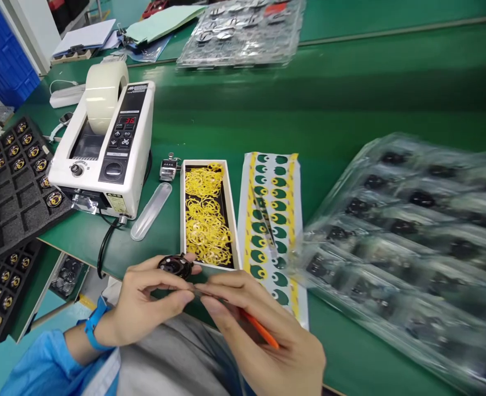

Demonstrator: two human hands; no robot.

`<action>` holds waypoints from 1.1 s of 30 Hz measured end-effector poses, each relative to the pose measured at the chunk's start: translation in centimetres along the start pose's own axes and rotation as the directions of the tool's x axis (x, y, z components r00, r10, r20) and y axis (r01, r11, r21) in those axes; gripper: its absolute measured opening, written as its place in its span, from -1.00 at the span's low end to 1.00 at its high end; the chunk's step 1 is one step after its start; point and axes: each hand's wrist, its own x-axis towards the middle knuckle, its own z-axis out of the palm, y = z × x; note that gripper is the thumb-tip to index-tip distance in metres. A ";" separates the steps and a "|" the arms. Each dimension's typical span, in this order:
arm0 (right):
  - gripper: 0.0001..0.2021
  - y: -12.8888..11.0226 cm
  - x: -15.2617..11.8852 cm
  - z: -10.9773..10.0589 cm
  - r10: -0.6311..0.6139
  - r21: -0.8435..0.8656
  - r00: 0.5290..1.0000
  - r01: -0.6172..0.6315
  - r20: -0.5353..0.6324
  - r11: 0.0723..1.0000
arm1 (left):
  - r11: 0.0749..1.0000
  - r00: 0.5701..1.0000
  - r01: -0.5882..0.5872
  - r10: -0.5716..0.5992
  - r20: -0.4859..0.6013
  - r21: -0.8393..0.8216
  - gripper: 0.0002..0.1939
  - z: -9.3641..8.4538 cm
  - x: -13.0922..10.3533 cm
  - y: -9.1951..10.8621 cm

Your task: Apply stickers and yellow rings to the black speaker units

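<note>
My left hand (pixel 156 300) holds a round black part (pixel 176 266) between its fingers, just below the front end of a white box (pixel 233 231) of yellow rings (pixel 208 220). My right hand (pixel 263 330) is closed around a thin tool with an orange handle (pixel 259 328). The thumbs and index fingertips of both hands meet at a tiny piece too small to make out. To the right of the box lies a sheet of yellow and green stickers (pixel 279 220), with tweezers (pixel 263 220) on it.
A white tape dispenser (pixel 138 143) stands at the left, beside black foam trays (pixel 24 203) of round parts. A tally counter (pixel 169 167) and a clear plastic strip (pixel 151 212) lie near it. Clear plastic trays (pixel 412 247) fill the right; another clear tray (pixel 243 47) and papers (pixel 86 36) are behind.
</note>
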 end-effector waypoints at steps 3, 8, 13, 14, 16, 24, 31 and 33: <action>-0.77 0.0 -0.4 0.5 0.010 -0.012 0.998 -0.011 -0.057 1.000 | 0.998 0.999 0.038 -0.039 -0.009 -0.047 -0.79 0.1 -0.2 -0.2; -0.81 0.3 0.1 0.1 0.082 0.003 0.990 -0.082 -0.111 0.997 | 0.966 0.994 0.101 -0.091 0.055 -0.238 -0.78 -0.1 -0.5 0.0; -0.87 0.5 1.4 -0.9 0.246 0.049 0.969 -0.245 -0.010 0.968 | 0.946 0.968 0.223 -0.185 0.172 -0.235 -0.52 -0.6 -0.6 -0.1; -0.85 0.4 1.7 -1.0 0.276 0.058 0.961 -0.277 0.015 0.959 | 0.945 0.964 0.230 -0.188 0.190 -0.230 -0.50 -0.7 -0.7 -0.2; -0.81 0.3 2.1 -1.0 0.310 0.076 0.948 -0.315 0.069 0.946 | 0.950 0.961 0.227 -0.182 0.210 -0.213 -0.48 -0.7 -0.8 -0.3; -0.81 0.9 3.1 -1.4 0.290 0.099 0.933 -0.316 0.213 0.944 | 0.970 0.962 0.196 -0.219 0.164 0.145 -0.45 -1.2 -1.5 -0.4; -0.83 1.2 3.2 -1.8 0.265 0.001 0.926 -0.276 0.269 0.961 | 0.962 0.971 0.128 -0.171 0.168 0.239 -0.47 -1.1 -1.3 0.2; -0.84 1.0 3.1 -1.5 0.236 -0.011 0.947 -0.239 0.218 0.971 | 0.968 0.973 0.128 -0.164 0.160 0.216 -0.47 -1.0 -1.4 0.2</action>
